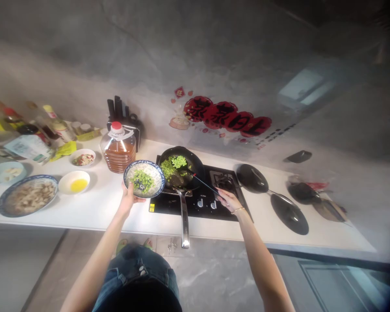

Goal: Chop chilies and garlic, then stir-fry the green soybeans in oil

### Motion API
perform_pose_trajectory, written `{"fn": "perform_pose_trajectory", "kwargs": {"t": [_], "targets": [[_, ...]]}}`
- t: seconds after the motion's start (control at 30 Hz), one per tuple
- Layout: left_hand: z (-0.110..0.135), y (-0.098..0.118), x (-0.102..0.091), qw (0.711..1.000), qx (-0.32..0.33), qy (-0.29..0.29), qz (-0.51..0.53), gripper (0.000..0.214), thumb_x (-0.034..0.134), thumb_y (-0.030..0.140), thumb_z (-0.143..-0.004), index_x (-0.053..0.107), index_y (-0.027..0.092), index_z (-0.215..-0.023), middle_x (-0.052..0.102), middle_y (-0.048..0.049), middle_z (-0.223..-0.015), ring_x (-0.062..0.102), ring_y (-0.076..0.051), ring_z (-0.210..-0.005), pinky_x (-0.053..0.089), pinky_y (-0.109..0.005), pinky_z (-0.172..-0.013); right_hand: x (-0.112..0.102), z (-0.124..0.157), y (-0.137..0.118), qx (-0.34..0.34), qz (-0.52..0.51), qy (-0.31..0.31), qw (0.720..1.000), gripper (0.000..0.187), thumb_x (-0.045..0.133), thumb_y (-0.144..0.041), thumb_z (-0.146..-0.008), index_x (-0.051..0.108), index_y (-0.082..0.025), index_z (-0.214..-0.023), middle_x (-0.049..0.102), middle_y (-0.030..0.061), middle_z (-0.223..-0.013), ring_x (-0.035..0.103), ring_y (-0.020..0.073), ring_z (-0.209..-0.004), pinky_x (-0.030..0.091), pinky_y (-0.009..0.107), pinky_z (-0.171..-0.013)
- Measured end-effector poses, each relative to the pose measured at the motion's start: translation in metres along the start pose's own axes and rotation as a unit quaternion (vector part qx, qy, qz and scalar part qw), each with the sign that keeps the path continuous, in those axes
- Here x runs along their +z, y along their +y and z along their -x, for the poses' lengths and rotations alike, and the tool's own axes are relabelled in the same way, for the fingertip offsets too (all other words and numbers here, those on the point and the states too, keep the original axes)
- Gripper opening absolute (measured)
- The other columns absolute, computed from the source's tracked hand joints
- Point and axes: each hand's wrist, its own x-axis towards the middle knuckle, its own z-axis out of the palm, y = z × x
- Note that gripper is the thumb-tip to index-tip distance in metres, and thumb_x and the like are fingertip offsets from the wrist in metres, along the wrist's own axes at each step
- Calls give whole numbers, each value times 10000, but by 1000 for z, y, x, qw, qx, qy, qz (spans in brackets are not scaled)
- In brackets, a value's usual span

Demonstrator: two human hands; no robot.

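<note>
My left hand [129, 199] grips the near-left rim of a blue-rimmed plate [151, 169], tilted toward the pan. Chopped green vegetable pieces [142, 181] lie on it. My right hand [228, 200] is closed around the handle of a spatula or ladle [202, 179], whose head is hidden under a heap of green pieces [179, 162] over the pan. More green pieces [169, 167] lie inside the dark frying pan [197, 161]. The pan rests on the left burner, its steel handle [184, 219] pointing toward me.
Left of the black gas stove [172, 205] stand an oil jug [118, 149], a knife block [134, 130], a bowl of yellow liquid [74, 182], a bowl of chopped seasonings [83, 158] and a plate of pale pieces [29, 196]. Rightward lie dark pans or lids [251, 177].
</note>
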Motion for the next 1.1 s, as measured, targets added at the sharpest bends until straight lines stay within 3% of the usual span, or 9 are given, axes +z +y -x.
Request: {"fn": "perform_pose_trajectory", "kwargs": {"t": [0.3, 0.47, 0.53, 0.63, 0.7, 0.77, 0.87, 0.97, 1.1], "targets": [[-9, -2, 35, 999, -25, -21, 3, 845, 549, 562, -871, 85, 306, -1530, 491, -254, -1413, 704, -170, -577, 588, -297, -475, -9, 50, -22, -41, 19, 22, 999, 724, 826, -558, -531, 726, -135, -1111, 499, -39, -503, 309, 30, -383, 168, 173, -361], [-8, -3, 49, 999, -26, -46, 6, 801, 497, 523, -916, 33, 304, -1532, 445, -265, -1447, 688, -150, -531, 589, -306, -481, 9, 77, -38, -90, 109, 20, 990, 745, 765, -614, -631, 701, -132, -1195, 460, -57, -502, 415, 69, -427, 354, 213, -410], [-7, -3, 51, 998, -26, -52, 10, 806, 497, 523, -917, 25, 299, -1531, 479, -258, -1421, 682, -143, -521, 586, -297, -483, 22, 88, -42, -150, 187, 18, 971, 662, 717, -584, -710, 698, -149, -1208, 522, -32, -528, 470, 96, -462, 442, 253, -470], [-6, -4, 50, 998, -24, -57, 6, 802, 481, 530, -922, 20, 284, -1531, 515, -257, -1383, 675, -141, -508, 587, -301, -489, 42, 101, -45, -261, 303, 34, 916, 479, 661, -497, -782, 732, -207, -1156, 691, 47, -724, 607, 164, -604, 547, 323, -642], [-6, -5, 47, 998, -23, -59, 3, 799, 469, 537, -925, 15, 281, -1530, 512, -261, -1381, 675, -143, -512, 590, -307, -498, 52, 107, -46, -311, 340, 45, 886, 403, 637, -458, -799, 751, -232, -1113, 734, 78, -870, 661, 201, -705, 563, 350, -750], [-8, -6, 42, 998, -24, -56, 8, 812, 482, 553, -913, 20, 295, -1529, 492, -255, -1403, 683, -145, -536, 591, -304, -504, 58, 110, -45, -326, 344, 53, 879, 387, 629, -445, -804, 755, -232, -1101, 737, 89, -908, 671, 211, -725, 564, 353, -767], [-10, -8, 34, 998, -24, -48, 29, 812, 511, 567, -893, 68, 310, -1523, 442, -238, -1454, 703, -159, -609, 592, -299, -510, 57, 109, -44, -281, 289, 73, 912, 465, 636, -492, -802, 730, -197, -1150, 686, 56, -713, 610, 170, -582, 549, 317, -613], [-12, -9, 27, 998, -11, -48, 45, 784, 519, 569, -887, 124, 305, -1511, 410, -221, -1482, 715, -178, -685, 595, -298, -511, 50, 98, -46, -183, 162, 96, 965, 651, 664, -613, -744, 693, -144, -1194, 561, -1, -545, 511, 124, -457, 412, 241, -401], [-14, -6, 19, 998, 16, -51, 31, 770, 512, 573, -888, 130, 288, -1494, 404, -219, -1481, 713, -195, -730, 606, -323, -513, 34, 72, -63, -90, 102, 143, 980, 680, 768, -592, -648, 699, -110, -1123, 549, -8, -537, 495, 98, -439, 295, 181, -337]]}}
